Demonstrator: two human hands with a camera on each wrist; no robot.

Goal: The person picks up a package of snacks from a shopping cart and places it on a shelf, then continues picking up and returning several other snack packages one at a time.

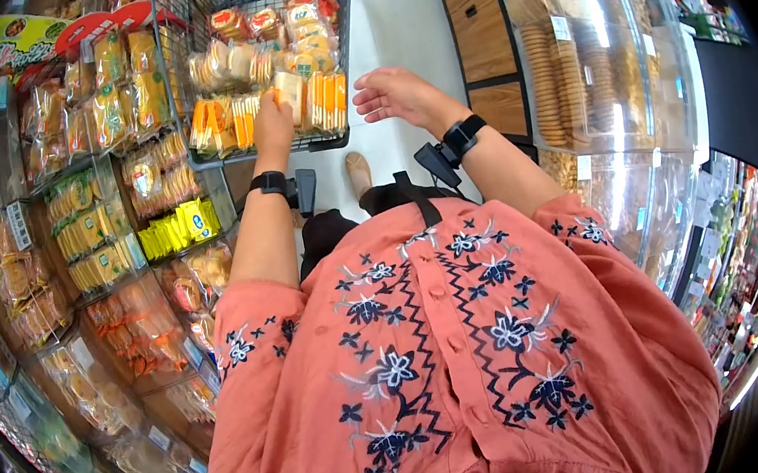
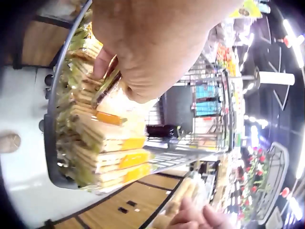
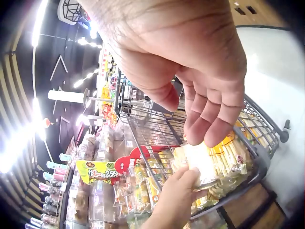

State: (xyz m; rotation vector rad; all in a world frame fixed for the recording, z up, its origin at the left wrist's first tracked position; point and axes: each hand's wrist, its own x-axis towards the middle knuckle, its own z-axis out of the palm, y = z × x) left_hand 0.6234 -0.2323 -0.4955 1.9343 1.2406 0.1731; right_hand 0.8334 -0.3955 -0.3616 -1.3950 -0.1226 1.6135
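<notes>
In the front of a wire shopping cart (image 1: 343, 139) stands a row of clear-wrapped biscuit packets (image 1: 325, 104) with orange labels. My left hand (image 1: 272, 128) grips one pale biscuit packet (image 1: 289, 93) from that row, thumb and fingers around its near end. The left wrist view shows the hand over the packed biscuits (image 2: 126, 157), its fingertips partly hidden behind the wrapper. Just right of the cart, my right hand (image 1: 401, 97) hangs in the air with fingers loosely extended and nothing in them. Behind the row lie more bags of round biscuits (image 1: 236, 62).
On the left rises a shelf of bagged snacks (image 1: 109, 89), with yellow packets (image 1: 179, 228) lower down. To the right are clear bins of stacked biscuits (image 1: 556, 79) above wooden drawers (image 1: 478, 32). Pale floor (image 1: 394, 32) runs between cart and drawers.
</notes>
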